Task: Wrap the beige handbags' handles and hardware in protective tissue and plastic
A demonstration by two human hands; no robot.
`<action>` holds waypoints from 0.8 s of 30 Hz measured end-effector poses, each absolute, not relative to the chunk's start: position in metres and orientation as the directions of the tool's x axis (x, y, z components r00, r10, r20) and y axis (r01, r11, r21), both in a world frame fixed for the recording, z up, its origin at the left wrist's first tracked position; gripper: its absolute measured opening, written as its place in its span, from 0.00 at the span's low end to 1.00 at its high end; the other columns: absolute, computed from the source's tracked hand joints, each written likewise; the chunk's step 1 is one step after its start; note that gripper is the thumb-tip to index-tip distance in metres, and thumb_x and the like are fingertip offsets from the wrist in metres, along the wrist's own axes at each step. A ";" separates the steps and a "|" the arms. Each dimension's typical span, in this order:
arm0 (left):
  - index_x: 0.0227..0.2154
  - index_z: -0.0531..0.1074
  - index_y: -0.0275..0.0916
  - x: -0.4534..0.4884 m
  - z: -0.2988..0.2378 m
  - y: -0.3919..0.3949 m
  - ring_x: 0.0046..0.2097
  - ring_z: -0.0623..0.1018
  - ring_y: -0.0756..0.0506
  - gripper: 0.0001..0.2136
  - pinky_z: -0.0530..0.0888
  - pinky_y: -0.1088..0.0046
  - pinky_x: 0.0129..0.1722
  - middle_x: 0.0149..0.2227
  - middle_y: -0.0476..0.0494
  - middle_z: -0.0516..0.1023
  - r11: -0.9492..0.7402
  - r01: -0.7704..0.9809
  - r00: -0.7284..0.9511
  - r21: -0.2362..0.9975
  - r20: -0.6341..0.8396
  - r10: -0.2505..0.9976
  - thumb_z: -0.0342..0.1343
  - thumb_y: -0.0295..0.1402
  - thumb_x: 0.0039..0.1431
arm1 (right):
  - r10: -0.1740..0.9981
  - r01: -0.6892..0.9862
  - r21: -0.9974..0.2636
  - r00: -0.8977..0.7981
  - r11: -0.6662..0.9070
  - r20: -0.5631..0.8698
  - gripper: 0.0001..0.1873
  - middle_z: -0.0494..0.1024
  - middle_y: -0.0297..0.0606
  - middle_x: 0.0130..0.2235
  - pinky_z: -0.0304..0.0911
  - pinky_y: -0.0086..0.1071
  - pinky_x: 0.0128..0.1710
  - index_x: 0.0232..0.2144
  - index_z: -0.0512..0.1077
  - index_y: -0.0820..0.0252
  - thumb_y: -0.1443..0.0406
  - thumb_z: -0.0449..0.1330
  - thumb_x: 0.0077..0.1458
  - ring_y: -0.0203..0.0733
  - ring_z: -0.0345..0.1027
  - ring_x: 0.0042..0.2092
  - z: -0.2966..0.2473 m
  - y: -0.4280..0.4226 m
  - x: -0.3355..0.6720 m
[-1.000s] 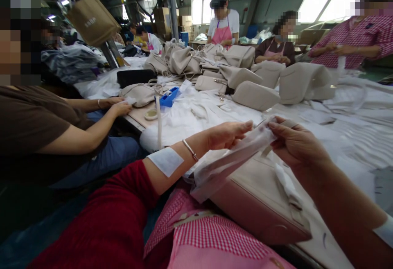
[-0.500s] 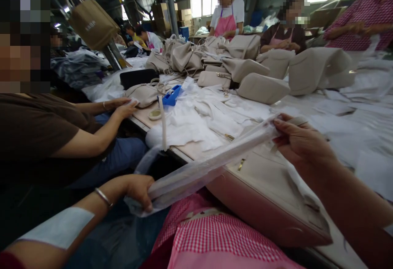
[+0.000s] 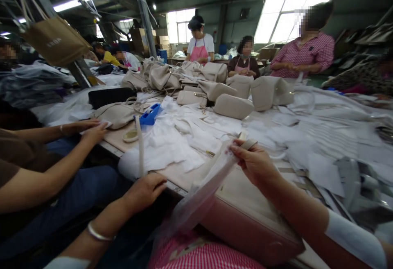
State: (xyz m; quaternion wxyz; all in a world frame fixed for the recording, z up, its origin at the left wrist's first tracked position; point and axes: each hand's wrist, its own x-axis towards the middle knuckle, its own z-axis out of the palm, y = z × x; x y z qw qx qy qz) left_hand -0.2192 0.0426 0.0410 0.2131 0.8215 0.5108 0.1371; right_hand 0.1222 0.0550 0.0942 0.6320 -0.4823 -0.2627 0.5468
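My right hand point(image 3: 256, 164) pinches one end of a thin, translucent plastic film point(image 3: 204, 203), which hangs down and left toward my lap. A beige strap point(image 3: 249, 143) shows at the same fingers. Below, a beige bag point(image 3: 245, 215) lies tilted at the table edge, partly behind the film. My left hand point(image 3: 145, 191) is off the film, left of it near the table edge, with fingertips and thumb slightly apart and nothing seen between them.
White sheets point(image 3: 178, 146) cover much of the table, with beige bags point(image 3: 235, 106) piled behind. A blue tape dispenser point(image 3: 150, 114), a tape roll point(image 3: 131, 135) and an upright pale strip point(image 3: 139, 146) stand left. A co-worker's hands point(image 3: 93, 132) are close by; other people work across the table.
My left hand has let go of the film, whose lower end now droops to my lap. My right hand keeps its hold. The view has swung right and up.
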 end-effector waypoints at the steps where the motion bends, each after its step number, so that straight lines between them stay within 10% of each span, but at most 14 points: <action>1: 0.41 0.77 0.39 -0.197 0.060 0.056 0.40 0.78 0.45 0.13 0.74 0.72 0.41 0.38 0.42 0.80 -0.433 0.720 0.458 0.543 0.098 0.884 0.51 0.39 0.63 | 0.945 -0.428 -0.901 0.260 -0.072 -0.199 0.25 0.81 0.36 0.28 0.64 0.28 0.26 0.35 0.77 0.60 0.63 0.77 0.31 0.39 0.74 0.31 0.093 0.054 0.121; 7: 0.47 0.75 0.37 -0.066 0.145 0.095 0.39 0.76 0.48 0.14 0.73 0.75 0.41 0.43 0.41 0.75 -0.713 0.384 0.648 0.587 0.379 0.661 0.54 0.37 0.62 | 0.964 -0.361 -0.929 0.205 -0.083 -0.166 0.37 0.80 0.33 0.32 0.65 0.28 0.28 0.52 0.72 0.55 0.61 0.75 0.36 0.38 0.73 0.32 0.092 0.049 0.119; 15: 0.31 0.80 0.37 -0.017 0.161 0.119 0.35 0.76 0.46 0.08 0.69 0.73 0.38 0.31 0.44 0.80 -0.788 0.457 0.817 0.412 0.155 0.555 0.55 0.28 0.55 | 0.979 -0.310 -0.951 0.190 -0.017 -0.079 0.50 0.80 0.38 0.42 0.69 0.32 0.37 0.62 0.60 0.55 0.61 0.75 0.38 0.44 0.74 0.40 0.086 0.044 0.128; 24: 0.30 0.79 0.34 -0.021 0.157 0.123 0.31 0.73 0.49 0.08 0.66 0.76 0.32 0.28 0.47 0.79 -0.735 0.462 0.829 0.496 0.054 0.557 0.54 0.28 0.55 | 0.941 -0.623 -0.728 -0.042 -0.286 -0.335 0.16 0.81 0.40 0.38 0.70 0.39 0.36 0.40 0.75 0.58 0.54 0.57 0.59 0.43 0.74 0.35 0.094 0.064 0.162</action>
